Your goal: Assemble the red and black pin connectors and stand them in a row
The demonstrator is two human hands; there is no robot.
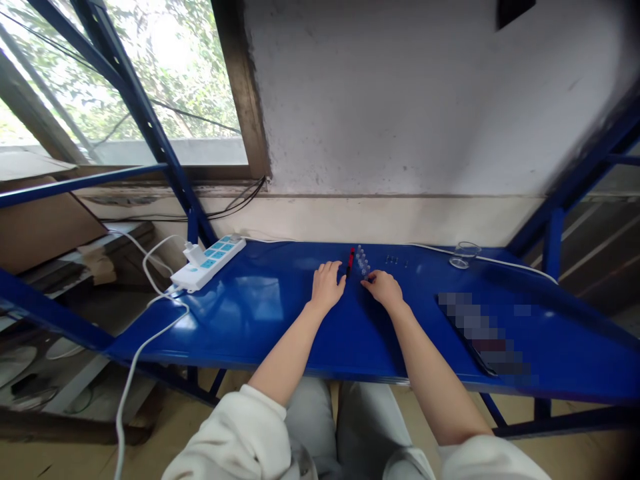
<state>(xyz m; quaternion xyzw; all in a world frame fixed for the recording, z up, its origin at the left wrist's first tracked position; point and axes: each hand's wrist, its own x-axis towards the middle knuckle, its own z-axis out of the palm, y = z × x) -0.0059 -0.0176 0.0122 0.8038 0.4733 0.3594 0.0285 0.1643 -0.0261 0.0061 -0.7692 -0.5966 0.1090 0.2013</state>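
My left hand (327, 287) lies open on the blue table, its fingers apart. Just right of its fingertips is a slim red-and-black tool (351, 262), perhaps a screwdriver or a pen; I cannot tell which. Alongside that tool runs a short row of clear, knobbly plastic pieces (362, 259). My right hand (385, 288) is closed in a pinch at the near end of this row, and whatever sits between thumb and finger is too small to make out. Beyond the right hand, several tiny dark pieces (393, 259), like small screws, are set out on the table.
A white power strip (209, 263) with a plug and cable occupies the table's left end. A clear round cup (464, 255) stands at the back right, by a white cable (520, 266). A dark flat object (475, 337), partly pixelated, lies at right. Blue frame posts (552, 243) flank the table.
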